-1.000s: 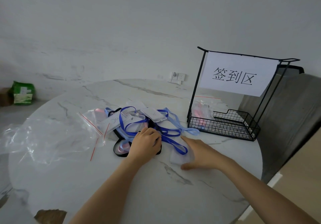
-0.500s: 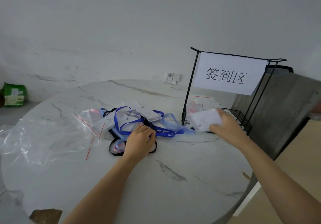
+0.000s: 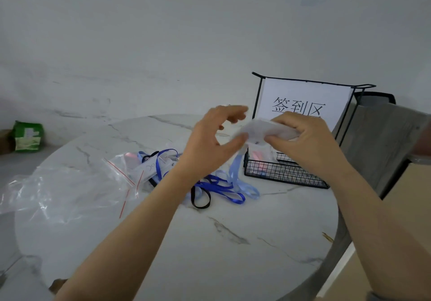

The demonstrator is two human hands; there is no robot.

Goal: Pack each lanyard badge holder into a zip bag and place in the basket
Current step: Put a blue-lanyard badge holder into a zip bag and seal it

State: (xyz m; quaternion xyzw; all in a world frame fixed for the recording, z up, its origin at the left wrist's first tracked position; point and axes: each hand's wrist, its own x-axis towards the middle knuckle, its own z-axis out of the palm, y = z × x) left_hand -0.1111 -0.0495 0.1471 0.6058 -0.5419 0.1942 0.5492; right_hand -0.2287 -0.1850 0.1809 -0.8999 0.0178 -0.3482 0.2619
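- Bags (image 3: 77, 184), well left of the basket (image 3: 286, 177): slick film, apt to slide when grabbed.
- Lanyards (image 3: 217, 186), just left of the basket: the raised holder's pale strap (image 3: 236, 167) trails into them and may snag.
- Left hand (image 3: 210, 146): fingers spread, gripping nothing; the thumb perhaps brushes the holder, too blurred to say.
- Holder (image 3: 263, 130), above the basket's front, pinched by the right hand (image 3: 310, 142): unbagged, it could drop in.

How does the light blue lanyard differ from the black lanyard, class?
The light blue lanyard is pale, the black lanyard dark. The light blue lanyard rises from the table toward the held badge holder; the black lanyard lies flat on it. Both are flat ribbon loops.
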